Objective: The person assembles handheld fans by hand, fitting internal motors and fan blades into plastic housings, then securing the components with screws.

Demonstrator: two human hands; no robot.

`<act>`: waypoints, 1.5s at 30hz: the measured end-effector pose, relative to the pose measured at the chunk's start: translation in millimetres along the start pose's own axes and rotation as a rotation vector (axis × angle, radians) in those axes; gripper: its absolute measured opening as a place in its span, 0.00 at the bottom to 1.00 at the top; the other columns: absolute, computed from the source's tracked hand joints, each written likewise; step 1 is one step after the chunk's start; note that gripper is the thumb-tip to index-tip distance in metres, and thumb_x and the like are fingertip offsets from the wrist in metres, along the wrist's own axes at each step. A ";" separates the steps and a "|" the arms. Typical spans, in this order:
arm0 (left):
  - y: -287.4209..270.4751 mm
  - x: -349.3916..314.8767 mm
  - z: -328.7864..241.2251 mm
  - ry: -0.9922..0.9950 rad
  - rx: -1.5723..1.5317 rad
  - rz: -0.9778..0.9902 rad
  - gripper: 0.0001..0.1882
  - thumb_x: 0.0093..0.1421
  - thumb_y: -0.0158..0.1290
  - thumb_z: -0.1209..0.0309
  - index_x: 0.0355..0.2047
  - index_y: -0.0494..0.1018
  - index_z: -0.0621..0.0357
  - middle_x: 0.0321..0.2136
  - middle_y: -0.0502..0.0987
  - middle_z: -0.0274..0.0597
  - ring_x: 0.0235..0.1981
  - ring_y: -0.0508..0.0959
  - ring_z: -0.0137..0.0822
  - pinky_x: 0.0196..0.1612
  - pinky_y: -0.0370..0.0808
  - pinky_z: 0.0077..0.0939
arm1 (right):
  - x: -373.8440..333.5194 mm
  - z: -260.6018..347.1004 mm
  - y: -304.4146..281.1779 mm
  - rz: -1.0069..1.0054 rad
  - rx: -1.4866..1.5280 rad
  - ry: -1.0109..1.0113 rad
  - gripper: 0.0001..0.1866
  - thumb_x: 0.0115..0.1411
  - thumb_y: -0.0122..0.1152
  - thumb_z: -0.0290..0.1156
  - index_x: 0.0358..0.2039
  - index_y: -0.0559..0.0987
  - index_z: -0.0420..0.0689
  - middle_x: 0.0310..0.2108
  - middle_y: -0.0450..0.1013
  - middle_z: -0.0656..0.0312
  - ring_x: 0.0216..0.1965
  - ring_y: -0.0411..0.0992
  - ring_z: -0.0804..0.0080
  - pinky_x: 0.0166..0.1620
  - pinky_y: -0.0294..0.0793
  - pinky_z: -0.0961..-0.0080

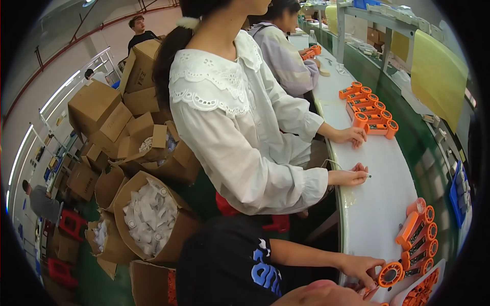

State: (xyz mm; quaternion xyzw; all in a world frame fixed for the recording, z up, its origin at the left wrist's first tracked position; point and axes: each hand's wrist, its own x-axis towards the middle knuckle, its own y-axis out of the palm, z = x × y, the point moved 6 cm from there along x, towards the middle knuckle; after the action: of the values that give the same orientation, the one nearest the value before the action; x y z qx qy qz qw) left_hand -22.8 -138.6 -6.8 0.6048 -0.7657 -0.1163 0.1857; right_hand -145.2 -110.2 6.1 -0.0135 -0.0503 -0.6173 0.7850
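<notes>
Along the lower edge, my left hand reaches over the white tabletop, its fingers bent around an orange handheld fan by its round head. The rest of that fan is partly hidden by the hand and the frame edge. My right arm shows only as a strip of skin at the bottom; its fingers cannot be made out. Just beyond the held fan, several orange fan housings lie in a row, with dark circuit parts inside. Beside them sits a white tray of small orange pieces.
Left of me a co-worker in a white blouse holds a thin cable over the table. More orange fan housings stand farther along. Behind are cardboard boxes with white parts. A blue bin lies beyond the table.
</notes>
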 end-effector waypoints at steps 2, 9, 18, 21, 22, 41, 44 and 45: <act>6.3 2.1 0.0 -0.083 -0.019 0.049 0.36 0.56 0.62 0.66 0.58 0.55 0.64 0.41 0.75 0.44 0.37 0.76 0.27 0.40 0.75 0.24 | 4.2 -21.7 -20.9 0.013 -0.133 0.063 0.47 0.52 0.57 0.65 0.68 0.56 0.58 0.68 0.51 0.53 0.68 0.50 0.59 0.66 0.55 0.65; -10.4 -20.1 -35.7 0.105 0.138 -0.181 0.31 0.56 0.62 0.68 0.56 0.62 0.63 0.39 0.78 0.41 0.39 0.74 0.24 0.40 0.75 0.24 | -1.4 -19.0 12.5 -0.149 0.223 0.070 0.24 0.64 0.53 0.26 0.60 0.65 0.32 0.42 0.76 0.58 0.42 0.74 0.74 0.46 0.72 0.79; 18.2 -10.4 -31.4 -0.074 0.095 -0.041 0.36 0.56 0.61 0.69 0.60 0.54 0.61 0.33 0.79 0.43 0.27 0.76 0.24 0.24 0.71 0.18 | -1.0 2.7 -0.3 -0.056 0.473 0.068 0.24 0.66 0.50 0.29 0.60 0.64 0.30 0.40 0.75 0.55 0.33 0.76 0.75 0.33 0.78 0.77; 17.7 -14.2 -31.7 -0.114 0.076 -0.044 0.36 0.56 0.61 0.69 0.60 0.54 0.61 0.32 0.79 0.43 0.29 0.76 0.23 0.23 0.71 0.17 | -3.6 5.6 3.2 -0.051 0.490 0.073 0.24 0.66 0.51 0.28 0.60 0.64 0.31 0.39 0.76 0.55 0.34 0.76 0.74 0.35 0.78 0.79; 18.3 -15.6 -31.5 -0.143 0.084 -0.055 0.37 0.56 0.61 0.70 0.61 0.53 0.61 0.33 0.78 0.43 0.31 0.76 0.24 0.25 0.71 0.17 | -3.9 6.3 3.8 -0.047 0.498 0.077 0.24 0.66 0.51 0.28 0.60 0.64 0.31 0.38 0.76 0.56 0.34 0.76 0.74 0.36 0.77 0.79; -72.0 3.1 -88.1 0.161 -0.271 -0.343 0.33 0.52 0.59 0.70 0.58 0.62 0.63 0.34 0.77 0.41 0.35 0.77 0.32 0.39 0.74 0.23 | -6.8 2.8 3.1 0.187 0.846 0.004 0.36 0.67 0.46 0.37 0.68 0.44 0.37 0.63 0.54 0.37 0.65 0.56 0.52 0.62 0.61 0.63; -120.7 12.7 -152.1 0.040 0.696 -0.725 0.25 0.50 0.58 0.68 0.48 0.68 0.64 0.31 0.76 0.43 0.30 0.78 0.32 0.33 0.75 0.26 | -7.7 3.2 -1.1 0.176 0.831 -0.027 0.35 0.66 0.47 0.36 0.68 0.47 0.37 0.63 0.55 0.37 0.65 0.56 0.52 0.62 0.62 0.64; -142.9 25.7 -158.8 0.039 0.913 -0.809 0.24 0.50 0.58 0.67 0.46 0.69 0.64 0.31 0.77 0.44 0.29 0.79 0.34 0.33 0.76 0.28 | -8.4 3.6 -2.9 0.139 0.814 -0.034 0.34 0.66 0.47 0.34 0.67 0.48 0.37 0.63 0.55 0.38 0.65 0.56 0.53 0.61 0.63 0.65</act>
State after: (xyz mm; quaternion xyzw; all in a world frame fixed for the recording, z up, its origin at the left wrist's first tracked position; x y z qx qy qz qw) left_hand 165.8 -190.6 82.8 0.8682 -0.4443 0.1734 -0.1371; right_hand -150.2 -102.4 8.8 0.2845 -0.3024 -0.4922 0.7651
